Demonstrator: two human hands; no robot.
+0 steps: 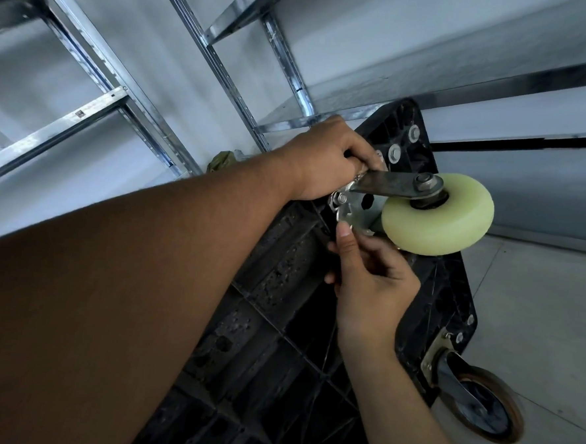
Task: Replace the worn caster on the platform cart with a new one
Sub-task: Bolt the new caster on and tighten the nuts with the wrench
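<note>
A caster with a pale yellow-green wheel (438,215) and a metal fork sits against the black ribbed underside of the platform cart (279,310), which stands tipped up. My left hand (326,158) curls its fingers round the top of the caster's mounting plate (355,210). Just below the plate, my right hand (367,278) pinches something small at the plate's lower edge; what it pinches is hidden. A second caster with a dark, brown-rimmed wheel (482,408) is bolted at the cart's lower right corner.
Metal shelving uprights and beams (205,55) run behind the cart on the left and top. A grey floor (537,305) lies to the right. Two bolts with washers (404,143) show on the cart's top corner. A green scrap (221,159) lies near the shelving.
</note>
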